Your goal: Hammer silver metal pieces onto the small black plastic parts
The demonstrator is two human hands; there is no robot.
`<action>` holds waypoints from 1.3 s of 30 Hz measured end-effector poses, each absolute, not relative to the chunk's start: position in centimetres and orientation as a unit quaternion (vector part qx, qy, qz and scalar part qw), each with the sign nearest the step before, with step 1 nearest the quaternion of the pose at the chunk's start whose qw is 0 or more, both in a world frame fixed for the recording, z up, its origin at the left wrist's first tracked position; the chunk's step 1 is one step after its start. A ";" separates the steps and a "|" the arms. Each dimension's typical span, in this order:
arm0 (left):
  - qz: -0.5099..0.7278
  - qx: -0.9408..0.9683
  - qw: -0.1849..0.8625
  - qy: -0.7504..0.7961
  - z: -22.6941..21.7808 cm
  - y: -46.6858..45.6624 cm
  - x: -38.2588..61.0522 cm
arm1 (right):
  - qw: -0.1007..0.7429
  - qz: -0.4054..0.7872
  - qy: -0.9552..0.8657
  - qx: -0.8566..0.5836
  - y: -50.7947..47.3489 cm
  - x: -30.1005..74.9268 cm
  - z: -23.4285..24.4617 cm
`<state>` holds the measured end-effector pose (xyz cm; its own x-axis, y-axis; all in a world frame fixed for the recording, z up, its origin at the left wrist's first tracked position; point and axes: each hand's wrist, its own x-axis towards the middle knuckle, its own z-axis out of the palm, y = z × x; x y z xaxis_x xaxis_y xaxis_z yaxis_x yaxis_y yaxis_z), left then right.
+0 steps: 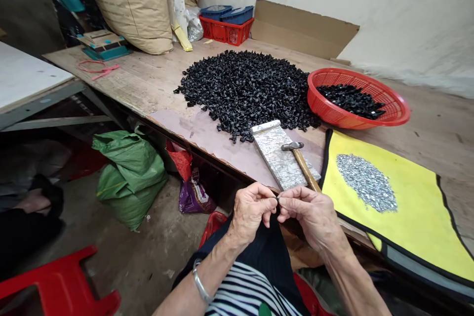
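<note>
Left hand [250, 212] and right hand [309, 215] close together at lower center, fingertips [286, 201] pinched narrow on a small black plastic piece [277, 199]. Just beyond, a hammer [305, 170] across a stone slab [276, 155]. Upper center, a heap of black plastic clips [244, 91] on a wooden workbench [111, 79]; at right, a red plastic basket [370, 79] and silvery metal bits [366, 182] on a yellow mat [418, 217].

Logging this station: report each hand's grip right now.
Left hand: closed, pinching a small black part.
Right hand: closed, pinching the same part.
</note>
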<state>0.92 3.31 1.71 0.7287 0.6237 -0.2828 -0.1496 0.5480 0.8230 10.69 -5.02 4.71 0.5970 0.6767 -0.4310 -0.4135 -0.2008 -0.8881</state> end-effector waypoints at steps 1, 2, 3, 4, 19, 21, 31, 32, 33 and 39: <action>0.237 0.407 0.834 0.288 1.7 3.2 1.0 | 0.624 0.433 -0.108 -0.641 -5.0 10.6 4.6; 0.239 0.401 0.836 0.289 1.7 3.2 1.2 | 0.621 0.429 -0.116 -0.646 -5.0 10.6 4.5; 0.240 0.397 0.837 0.290 1.7 3.2 1.3 | 0.613 0.426 -0.128 -0.653 -5.0 10.7 4.6; 0.241 0.394 0.838 0.289 1.8 3.3 1.5 | 0.601 0.421 -0.141 -0.665 -5.0 11.0 4.8; 0.239 0.407 0.817 0.331 1.8 7.5 5.3 | 0.202 0.169 -0.269 -0.926 -5.9 15.8 5.5; 0.232 0.414 0.812 0.340 1.8 7.6 5.7 | 0.344 0.324 -0.168 -0.865 -6.2 15.7 5.4; 0.247 0.423 0.785 0.379 1.9 7.1 6.4 | 0.535 0.402 -0.019 -0.743 -8.1 13.2 5.4; 0.251 0.421 0.784 0.382 1.8 7.0 6.5 | 0.504 0.361 -0.070 -0.781 -8.2 13.0 5.3; 0.254 0.420 0.782 0.385 1.7 6.9 6.5 | 0.469 0.312 -0.127 -0.817 -8.4 12.8 5.2; 0.267 0.424 0.770 0.394 1.4 6.7 6.7 | 0.260 0.024 -0.385 -0.885 -8.8 11.9 4.2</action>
<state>6.74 6.69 1.38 0.5467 0.7463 -0.3797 -0.0779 0.4968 0.8643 11.89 -8.82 4.20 0.7021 0.6943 0.1583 0.6696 -0.5680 -0.4786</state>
